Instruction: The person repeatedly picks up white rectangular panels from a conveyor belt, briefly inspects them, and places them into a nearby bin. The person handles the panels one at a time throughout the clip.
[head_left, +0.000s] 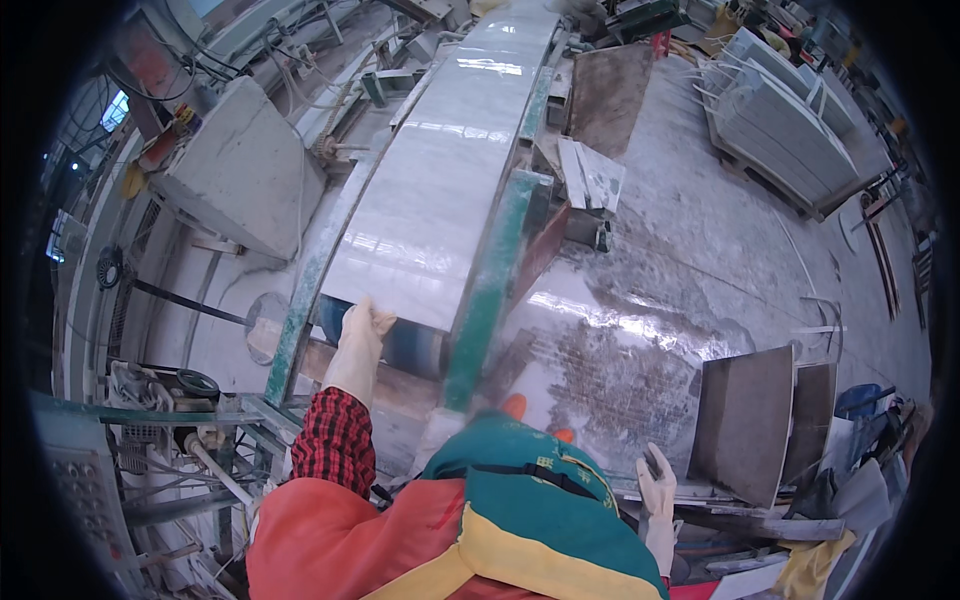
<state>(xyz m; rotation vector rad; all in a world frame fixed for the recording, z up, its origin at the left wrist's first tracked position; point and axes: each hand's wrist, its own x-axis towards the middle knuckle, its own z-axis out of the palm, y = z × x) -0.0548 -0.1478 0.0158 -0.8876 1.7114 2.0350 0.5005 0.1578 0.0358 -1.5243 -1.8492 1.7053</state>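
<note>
A long, pale, glossy stone slab (442, 180) lies on a conveyor between green metal side rails (495, 277). My left hand (360, 337), in a cream glove with a red-and-black checked sleeve behind it, is at the slab's near end, its fingers curled on the edge. Below that end shows a dark blue belt roller (412, 346). My right hand (657, 487), gloved too, is low at the right with its fingers apart and nothing seen in it. It is near a leaning brown panel (742, 427). A green and yellow apron covers my front.
At the left stand a large stone block (240, 172), a control panel with knobs (82, 487) and cables. Wet floor (615, 360) lies right of the conveyor. Stacked slabs (780, 120) on a pallet stand at the upper right; offcuts (592, 176) lie beside the rail.
</note>
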